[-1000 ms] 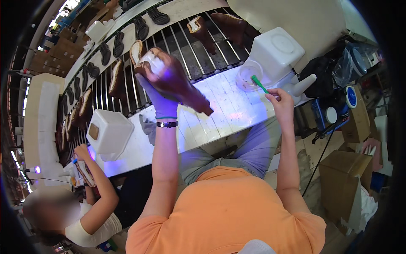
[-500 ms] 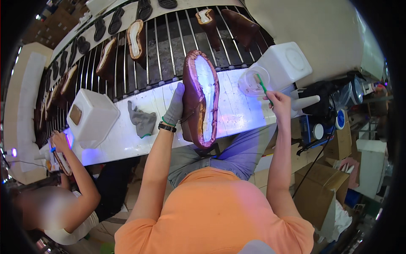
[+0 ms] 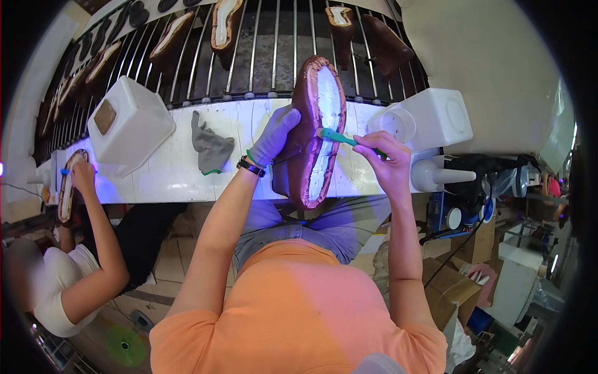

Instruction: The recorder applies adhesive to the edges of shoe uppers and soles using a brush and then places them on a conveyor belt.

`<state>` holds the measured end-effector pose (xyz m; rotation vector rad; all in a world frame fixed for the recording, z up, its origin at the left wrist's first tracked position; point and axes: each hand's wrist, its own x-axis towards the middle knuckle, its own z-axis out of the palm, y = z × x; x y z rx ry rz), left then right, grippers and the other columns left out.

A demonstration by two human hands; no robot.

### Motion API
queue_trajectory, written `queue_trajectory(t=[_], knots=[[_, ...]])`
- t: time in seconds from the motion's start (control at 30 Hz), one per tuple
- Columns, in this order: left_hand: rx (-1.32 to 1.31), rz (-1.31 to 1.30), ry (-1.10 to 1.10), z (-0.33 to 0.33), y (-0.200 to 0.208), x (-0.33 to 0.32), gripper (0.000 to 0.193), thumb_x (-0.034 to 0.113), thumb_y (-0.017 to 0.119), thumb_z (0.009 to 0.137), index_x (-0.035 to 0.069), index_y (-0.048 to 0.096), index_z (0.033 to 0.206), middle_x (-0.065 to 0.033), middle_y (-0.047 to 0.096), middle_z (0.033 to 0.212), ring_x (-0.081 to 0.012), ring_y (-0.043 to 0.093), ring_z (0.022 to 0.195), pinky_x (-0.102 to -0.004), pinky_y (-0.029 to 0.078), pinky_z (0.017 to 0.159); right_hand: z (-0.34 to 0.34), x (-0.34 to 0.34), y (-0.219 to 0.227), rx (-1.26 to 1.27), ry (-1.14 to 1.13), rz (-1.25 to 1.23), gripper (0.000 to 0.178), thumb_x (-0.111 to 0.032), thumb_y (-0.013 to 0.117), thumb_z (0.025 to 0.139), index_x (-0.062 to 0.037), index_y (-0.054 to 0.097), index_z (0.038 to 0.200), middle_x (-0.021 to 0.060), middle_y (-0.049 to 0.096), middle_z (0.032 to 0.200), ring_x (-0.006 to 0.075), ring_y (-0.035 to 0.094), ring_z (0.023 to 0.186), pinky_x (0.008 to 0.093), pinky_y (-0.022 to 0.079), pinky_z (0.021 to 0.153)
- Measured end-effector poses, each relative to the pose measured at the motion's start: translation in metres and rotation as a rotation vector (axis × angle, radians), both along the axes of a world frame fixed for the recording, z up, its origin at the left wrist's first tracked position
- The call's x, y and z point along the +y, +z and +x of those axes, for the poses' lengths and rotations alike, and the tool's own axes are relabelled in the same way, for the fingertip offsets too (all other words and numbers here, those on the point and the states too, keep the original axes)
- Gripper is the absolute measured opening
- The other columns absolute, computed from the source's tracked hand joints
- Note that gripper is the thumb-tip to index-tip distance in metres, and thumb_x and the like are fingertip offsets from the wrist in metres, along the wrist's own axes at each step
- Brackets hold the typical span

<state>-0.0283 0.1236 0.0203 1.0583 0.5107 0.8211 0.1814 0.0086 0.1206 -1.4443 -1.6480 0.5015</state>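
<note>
My left hand (image 3: 274,135), in a grey glove, grips a brown shoe upper (image 3: 304,103) by its side. The upper is sole side up, with its toe pointing away from me and a pale bottom ringed by a folded leather edge. In my bare right hand (image 3: 387,161) is a green toothbrush (image 3: 339,136), held by its handle. Its head touches the left part of the upper's bottom, near the middle. Beyond my right hand stands a clear plastic cup (image 3: 398,124). A spare grey glove (image 3: 212,144) lies on the white bench, left of my left hand.
A roller conveyor (image 3: 268,56) carrying several brown uppers runs behind the white bench (image 3: 243,115). White plastic containers (image 3: 134,128) (image 3: 439,117) stand left and right. At far left a co-worker's hand (image 3: 81,176) works on another upper. Cardboard boxes (image 3: 451,283) sit on the floor at right.
My right hand has brought the toothbrush from the cup leftward onto the bottom of the upper. My left hand still holds the upper, which appears slightly further right in view.
</note>
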Motion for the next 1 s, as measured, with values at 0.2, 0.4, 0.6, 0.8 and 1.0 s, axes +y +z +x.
queue_trajectory(t=[0.2,0.4,0.6,0.8,1.0], knots=[[0.107,0.045,0.022,0.003,0.007,0.000,0.065,0.059,0.041,0.094,-0.002,0.060,0.109,-0.0068,0.065,0.097,-0.0116,0.059,0.086,-0.0282,0.047,0.079,-0.002,0.021,-0.002,-0.058,-0.025,0.047,0.014,-0.001,0.074,0.075,0.0006,0.071,0.088,0.0070,0.066,0.077,0.0140,0.062,0.068,0.0253,0.047,0.061],[0.080,0.036,0.029,0.005,0.004,0.001,0.061,0.055,0.037,0.097,-0.001,0.061,0.103,-0.0052,0.065,0.093,-0.0108,0.057,0.084,-0.0281,0.046,0.079,-0.007,0.029,-0.002,-0.061,-0.046,0.054,0.013,-0.002,0.074,0.076,0.0019,0.070,0.088,0.0065,0.065,0.076,0.0116,0.058,0.066,0.0238,0.045,0.060],[0.144,0.102,0.055,0.007,0.003,0.001,0.058,0.051,0.038,0.098,-0.002,0.062,0.098,-0.0044,0.065,0.089,-0.0103,0.055,0.082,-0.0278,0.044,0.078,-0.011,0.042,0.006,-0.106,-0.101,0.051,0.012,-0.004,0.074,0.077,-0.0002,0.071,0.088,0.0061,0.065,0.072,0.0106,0.057,0.063,0.0231,0.043,0.058],[0.110,0.110,0.034,0.009,0.002,0.000,0.058,0.050,0.039,0.098,-0.003,0.062,0.098,-0.0059,0.065,0.089,-0.0121,0.056,0.081,-0.0297,0.045,0.078,-0.009,0.066,0.009,-0.153,-0.246,-0.004,0.015,-0.016,0.074,0.079,-0.0042,0.072,0.087,0.0038,0.063,0.065,0.0087,0.053,0.056,0.0227,0.039,0.053],[0.212,0.263,0.061,0.004,0.018,-0.003,0.063,0.055,0.043,0.095,-0.005,0.061,0.104,-0.0091,0.066,0.090,-0.0146,0.058,0.081,-0.0305,0.045,0.078,0.012,0.102,0.005,-0.117,-0.347,-0.076,0.017,-0.022,0.074,0.080,-0.0062,0.073,0.087,0.0007,0.052,0.053,0.0058,0.037,0.048,0.0262,0.028,0.046]])
